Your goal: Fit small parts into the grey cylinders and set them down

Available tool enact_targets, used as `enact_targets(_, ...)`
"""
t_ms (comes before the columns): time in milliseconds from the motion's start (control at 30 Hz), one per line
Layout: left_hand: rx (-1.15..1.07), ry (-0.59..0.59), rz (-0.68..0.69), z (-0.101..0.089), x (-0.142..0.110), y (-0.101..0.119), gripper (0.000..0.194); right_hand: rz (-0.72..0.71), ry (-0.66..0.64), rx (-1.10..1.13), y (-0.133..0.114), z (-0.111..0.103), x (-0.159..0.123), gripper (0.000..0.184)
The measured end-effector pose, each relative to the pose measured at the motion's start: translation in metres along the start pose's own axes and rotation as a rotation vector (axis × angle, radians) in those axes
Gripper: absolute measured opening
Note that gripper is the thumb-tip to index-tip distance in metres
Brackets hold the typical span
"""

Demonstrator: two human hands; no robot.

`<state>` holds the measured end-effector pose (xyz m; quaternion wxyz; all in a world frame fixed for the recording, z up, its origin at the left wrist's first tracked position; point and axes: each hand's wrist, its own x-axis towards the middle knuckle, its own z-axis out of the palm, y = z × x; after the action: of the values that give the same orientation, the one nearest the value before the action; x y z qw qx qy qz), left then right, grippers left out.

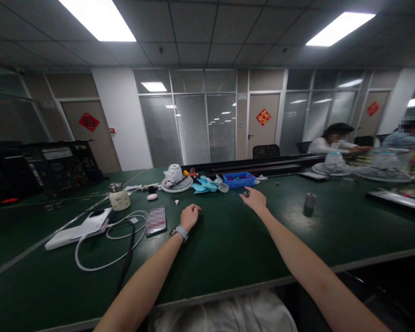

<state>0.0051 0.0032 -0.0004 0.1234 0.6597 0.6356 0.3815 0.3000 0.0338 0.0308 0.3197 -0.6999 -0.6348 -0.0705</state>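
Observation:
My left hand (190, 216) rests on the green table (228, 249) with its fingers curled into a loose fist, a watch on the wrist, beside a blurred flat card. My right hand (254, 199) reaches forward over the table and pinches a small dark part at its fingertips. Ahead of both hands lie a white fan motor on a round grille (176, 181), pale blue fan blades (207, 185) and a blue tray (241, 179) of small parts. A tiny white piece (176, 202) lies between the left hand and the grille.
A white device with looping white cable (90, 224) and a small lidded jar (119, 197) sit at the left. A grey cylinder (310, 203) stands at the right. Black racks line the left side. Two people work at the far right end.

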Motion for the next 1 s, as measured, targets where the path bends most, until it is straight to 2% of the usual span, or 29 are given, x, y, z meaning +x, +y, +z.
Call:
enact_targets(67,-0.001,0.002,-0.009,0.000,0.000,0.000,0.030,0.098,-0.047,0.058,0.005,0.005,-0.002,0.067)
enact_targets(100,-0.001,0.005,-0.016,0.000,-0.001,0.001,0.029,0.142,-0.080,0.072,0.008,0.008,-0.003,0.067)
enact_targets(167,-0.004,0.017,-0.028,0.000,-0.001,0.001,0.029,0.179,-0.127,0.087,0.012,0.013,-0.004,0.058)
enact_targets(267,-0.020,0.040,-0.038,0.000,-0.001,0.000,0.028,0.142,-0.116,0.155,0.004,0.019,-0.008,0.045)
enact_targets(367,-0.052,0.066,-0.042,0.001,-0.001,0.003,0.027,0.024,-0.160,0.318,-0.028,0.027,-0.020,0.043)
enact_targets(467,-0.122,0.093,0.034,0.001,-0.003,0.012,0.036,-0.130,-0.215,0.450,-0.072,0.038,-0.039,0.041)
enact_targets(600,-0.156,0.088,0.168,0.001,-0.008,0.026,0.041,-0.237,-0.253,0.433,-0.109,0.048,-0.060,0.033)
enact_targets(700,-0.105,0.109,0.196,0.002,-0.010,0.032,0.036,-0.265,-0.245,0.342,-0.115,0.046,-0.067,0.035)
enact_targets(833,-0.076,0.139,0.124,0.003,-0.007,0.039,0.031,-0.283,-0.240,0.268,-0.114,0.043,-0.070,0.034)
enact_targets(1000,-0.110,0.195,0.065,-0.003,0.002,0.043,0.038,-0.291,-0.235,0.256,-0.114,0.042,-0.071,0.036)
